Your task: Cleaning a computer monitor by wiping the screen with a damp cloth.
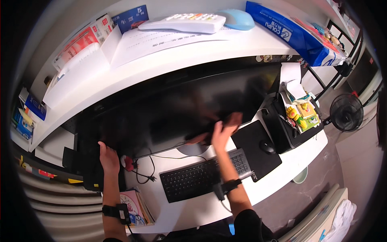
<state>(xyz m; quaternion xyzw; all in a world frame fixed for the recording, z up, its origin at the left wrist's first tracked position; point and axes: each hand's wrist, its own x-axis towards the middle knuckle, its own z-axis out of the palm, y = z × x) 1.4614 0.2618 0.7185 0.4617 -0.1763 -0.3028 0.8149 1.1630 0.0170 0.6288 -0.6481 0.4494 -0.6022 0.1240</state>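
Note:
A wide black monitor (181, 109) with a dark, glossy screen spans the desk beneath the shelf. My right hand (223, 135) is in front of its lower right part, fingers apart and slightly blurred, with a reflection beside it in the screen. Whether it touches the glass I cannot tell. My left hand (109, 161) is raised near the monitor's lower left corner, one finger stretched upward and the others partly lost against the dark background. Neither hand shows anything in it. Below my right hand, a black keyboard (189, 181) lies at a slant, partly covered by my forearm.
A black mouse (267, 147) rests on a dark mouse pad (262, 165). Loose cables (147, 173) lie by the monitor's lower left corner, above some booklets (135, 205). To the right stands a black case (278, 129) topped with small items. The white shelf (169, 60) overhangs the monitor.

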